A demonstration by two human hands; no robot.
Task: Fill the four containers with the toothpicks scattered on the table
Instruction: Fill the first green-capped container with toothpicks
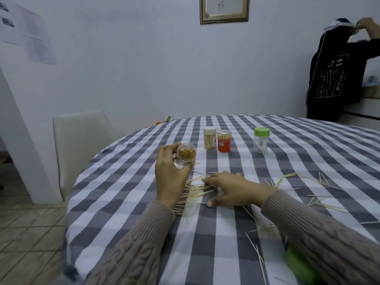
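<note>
Your left hand [168, 169] grips a clear container [186, 155] packed with toothpicks, tilted with its mouth toward you, at centre frame. Your right hand [232, 190] rests spread, fingers relaxed, on loose toothpicks [195, 191] on the table [226, 243]. Three capped containers [224, 140] stand above, toward the table's far side.

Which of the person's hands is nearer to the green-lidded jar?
Right. The right hand lies on the toothpicks, below and left of the green-lidded jar. The left hand, gripping the clear container, is farther left.
</note>
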